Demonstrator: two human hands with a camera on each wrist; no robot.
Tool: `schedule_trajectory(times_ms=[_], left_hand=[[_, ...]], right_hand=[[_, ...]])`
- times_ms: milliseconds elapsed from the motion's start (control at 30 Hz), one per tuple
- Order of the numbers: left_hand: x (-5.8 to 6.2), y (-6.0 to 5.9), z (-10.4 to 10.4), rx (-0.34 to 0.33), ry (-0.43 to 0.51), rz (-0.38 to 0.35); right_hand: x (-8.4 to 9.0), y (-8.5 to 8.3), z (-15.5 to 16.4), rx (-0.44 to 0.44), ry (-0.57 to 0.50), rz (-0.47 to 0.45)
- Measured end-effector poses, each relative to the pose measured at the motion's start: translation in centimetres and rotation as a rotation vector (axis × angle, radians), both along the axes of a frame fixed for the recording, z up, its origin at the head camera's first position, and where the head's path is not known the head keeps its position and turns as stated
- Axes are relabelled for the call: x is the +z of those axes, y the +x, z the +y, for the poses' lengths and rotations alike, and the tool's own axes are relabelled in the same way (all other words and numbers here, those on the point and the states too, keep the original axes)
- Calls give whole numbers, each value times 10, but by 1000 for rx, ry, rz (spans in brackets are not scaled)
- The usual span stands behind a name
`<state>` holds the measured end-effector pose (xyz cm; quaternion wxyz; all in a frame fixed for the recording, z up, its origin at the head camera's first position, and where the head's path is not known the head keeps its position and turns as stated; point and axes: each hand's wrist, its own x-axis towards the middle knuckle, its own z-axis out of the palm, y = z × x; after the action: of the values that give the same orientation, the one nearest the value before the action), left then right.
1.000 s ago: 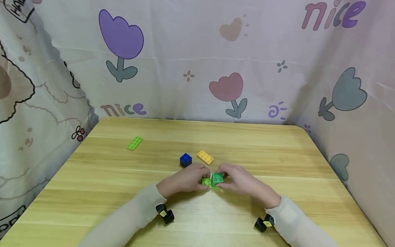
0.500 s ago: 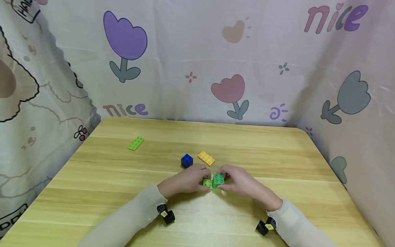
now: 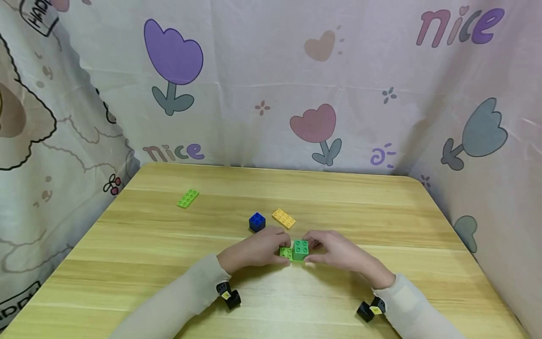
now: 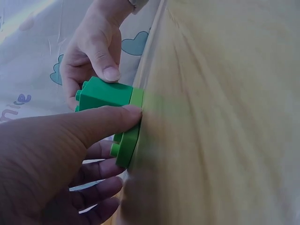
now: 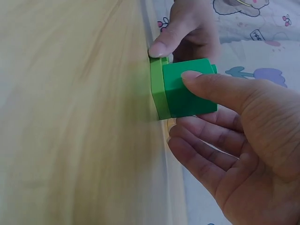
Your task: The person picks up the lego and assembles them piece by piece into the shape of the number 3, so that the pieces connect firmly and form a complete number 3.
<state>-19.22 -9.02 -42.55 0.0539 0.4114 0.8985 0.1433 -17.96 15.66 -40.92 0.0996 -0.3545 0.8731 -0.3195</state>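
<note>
In the head view my left hand [image 3: 260, 247] pinches a light green toy brick plate [image 3: 286, 253] by its left end, thumb at the near edge and fingers at the far edge. A square green block [image 3: 301, 250] stands on the plate's right half, its studs up. Just right of that block is my right hand [image 3: 338, 252], its thumb and fingers spread apart around the block's right side. The right wrist view has the thumb [image 5: 211, 86] overlapping the block's face, with the other fingers loosely bent behind. From the left wrist, the left thumb [image 4: 112, 123] presses the plate's edge.
Beyond the hands lie a dark blue block [image 3: 257, 221] and a yellow plate [image 3: 283, 218]. Another light green plate [image 3: 188, 198] is farther back on the left of the wooden table [image 3: 169, 235]. A printed cloth [image 3: 245, 84] hangs behind the table's far edge.
My right hand has drawn slightly right, its thumb and fingertips easing off the green block, which is now seen whole. The left hand keeps its pinch on the plate. The head view has shifted slightly.
</note>
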Motion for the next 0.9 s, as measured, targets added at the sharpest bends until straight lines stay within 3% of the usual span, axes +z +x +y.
schedule_trajectory(times_ms=[367, 600, 900], left_hand=[[19, -7, -5, -17, 76, -11], [23, -24, -7, -17, 165, 89], [23, -48, -6, 64, 153, 79]], right_hand=[[-1, -1, 1, 1, -23, -3], [-2, 0, 2, -5, -26, 15], [-2, 0, 3, -23, -35, 18]])
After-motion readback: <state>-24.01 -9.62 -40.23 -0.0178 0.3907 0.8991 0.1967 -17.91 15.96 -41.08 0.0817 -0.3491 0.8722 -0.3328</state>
